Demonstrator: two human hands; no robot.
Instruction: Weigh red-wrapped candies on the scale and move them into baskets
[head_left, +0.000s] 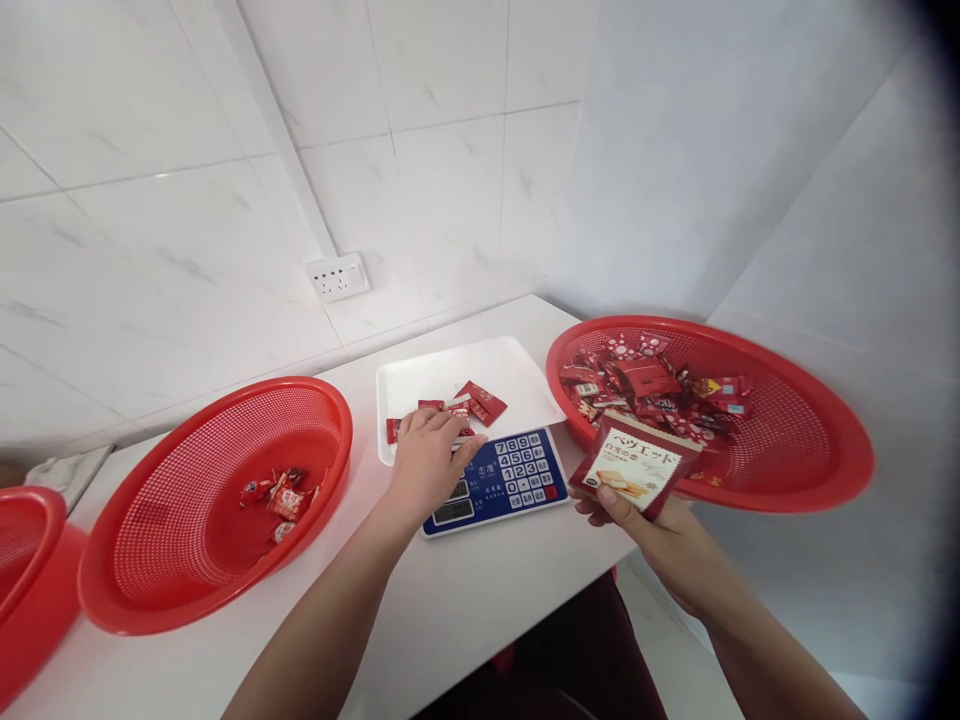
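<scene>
My right hand (637, 515) grips a dark red and cream biscuit packet (634, 465), thumb on its printed front, above the front of the right basket. At the near edge of the white weighing tray (517, 370), my left hand (429, 455) lies palm down over small red snack packets (457, 412), its thumb apart from the fingers. Its fingertips touch the packets; the underside of the hand is hidden. Farther right on the tray is a flat dark red packet (486, 400). The blue keypad of the digital scale (517, 490) is partly covered by my left hand.
A red mesh basket (795, 400) full of snack packets stands at the right. Another red basket (165, 510), holding a few packets, is on the left, with part of a third (37, 600) beyond it. Behind the white table (480, 580), a wall socket (337, 277) is fixed to the tiles.
</scene>
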